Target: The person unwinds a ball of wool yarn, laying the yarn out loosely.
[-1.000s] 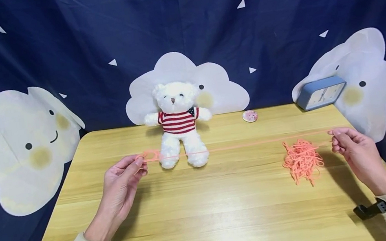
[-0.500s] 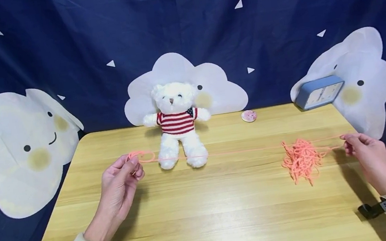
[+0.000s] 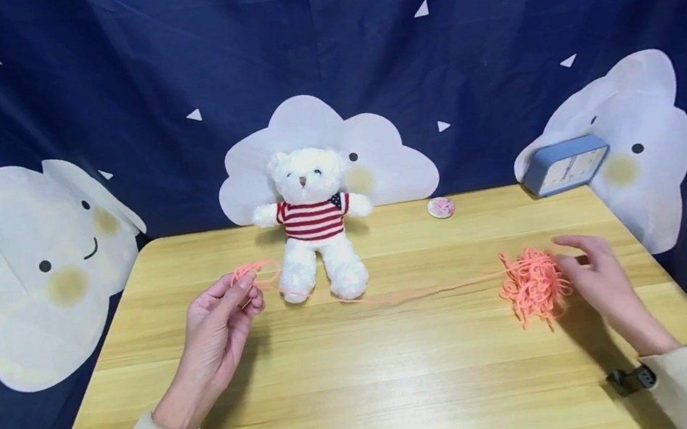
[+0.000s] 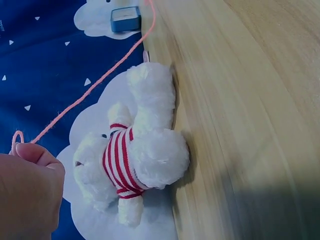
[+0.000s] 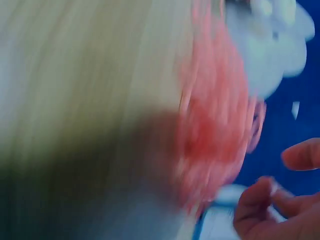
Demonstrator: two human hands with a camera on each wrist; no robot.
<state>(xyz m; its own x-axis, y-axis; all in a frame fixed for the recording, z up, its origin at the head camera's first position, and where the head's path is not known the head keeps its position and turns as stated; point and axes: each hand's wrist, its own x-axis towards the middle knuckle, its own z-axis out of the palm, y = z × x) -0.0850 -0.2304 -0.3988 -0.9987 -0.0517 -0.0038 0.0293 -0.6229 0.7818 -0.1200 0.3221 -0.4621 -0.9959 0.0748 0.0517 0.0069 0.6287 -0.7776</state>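
My left hand (image 3: 218, 331) pinches a few small loops of coral-pink yarn (image 3: 263, 264) between thumb and fingers, above the table in front of the teddy bear (image 3: 314, 218). From there a slack strand of yarn (image 4: 95, 85) runs off toward a tangled yarn pile (image 3: 533, 287) on the right side of the table. Just right of that pile is my right hand (image 3: 601, 288), its index finger and thumb apart with nothing between them. The right wrist view, blurred, has the same fingers (image 5: 302, 155) beside the heap. The white bear wears a red-striped shirt and leans upright at the back.
A blue square clock (image 3: 566, 165) stands at the back right corner of the wooden table (image 3: 366, 372). Near the back edge lies a round pink badge (image 3: 441, 207). Behind hangs a dark blue curtain (image 3: 371, 35) with white cloud shapes.
My right hand first drew the strand farther right, then let go and came back left to the pile. The taut strand has sagged. My left hand has hardly moved.
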